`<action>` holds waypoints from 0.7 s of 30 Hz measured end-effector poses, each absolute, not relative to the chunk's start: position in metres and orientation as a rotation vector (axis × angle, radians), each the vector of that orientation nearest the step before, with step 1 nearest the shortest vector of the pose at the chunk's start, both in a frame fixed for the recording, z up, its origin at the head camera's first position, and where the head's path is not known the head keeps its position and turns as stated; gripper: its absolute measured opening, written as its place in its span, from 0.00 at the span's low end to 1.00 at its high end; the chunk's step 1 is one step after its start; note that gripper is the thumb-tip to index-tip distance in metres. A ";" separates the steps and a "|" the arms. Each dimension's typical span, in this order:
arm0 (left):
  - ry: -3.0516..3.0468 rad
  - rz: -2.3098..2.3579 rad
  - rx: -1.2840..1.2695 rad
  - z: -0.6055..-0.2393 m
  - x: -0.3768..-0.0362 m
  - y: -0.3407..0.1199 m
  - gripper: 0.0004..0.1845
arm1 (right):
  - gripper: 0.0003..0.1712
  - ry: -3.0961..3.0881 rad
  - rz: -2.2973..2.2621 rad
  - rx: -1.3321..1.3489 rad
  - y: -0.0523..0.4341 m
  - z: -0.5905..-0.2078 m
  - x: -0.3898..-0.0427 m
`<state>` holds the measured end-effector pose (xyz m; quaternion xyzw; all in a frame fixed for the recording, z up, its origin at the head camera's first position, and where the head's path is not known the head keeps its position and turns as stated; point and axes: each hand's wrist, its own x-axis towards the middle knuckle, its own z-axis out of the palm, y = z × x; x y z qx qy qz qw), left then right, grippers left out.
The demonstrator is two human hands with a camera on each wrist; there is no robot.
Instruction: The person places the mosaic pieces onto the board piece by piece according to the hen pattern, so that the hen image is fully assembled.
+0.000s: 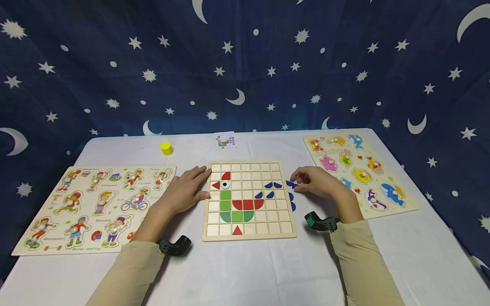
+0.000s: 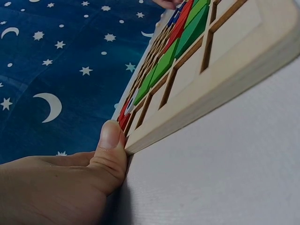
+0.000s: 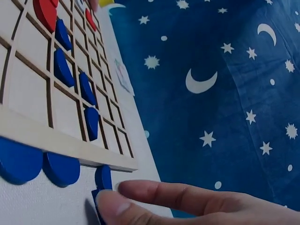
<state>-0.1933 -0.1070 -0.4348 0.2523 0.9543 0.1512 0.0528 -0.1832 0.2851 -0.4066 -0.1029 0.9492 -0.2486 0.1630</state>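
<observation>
Hands at the grid puzzle board (image 1: 249,199)

The left hand (image 1: 186,190) lies flat and relaxed against the board's left edge (thumb touching its side), gripping nothing. The right hand (image 1: 316,181), just off the board's right edge, pinches a blue piece (image 1: 292,184) lying on the bench (image 1: 252,272).

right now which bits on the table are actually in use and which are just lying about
In use:
grid board, steadied by the left hand
loose blue pieces, picked at by the right hand
pattern card, likely

Lying about:
yellow cylinder
sports puzzle
sea animal puzzle
</observation>
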 end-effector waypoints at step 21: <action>2.931 0.487 0.785 -0.440 -0.192 -0.109 0.39 | 0.06 2.725 -0.664 -0.339 0.289 -0.408 -0.182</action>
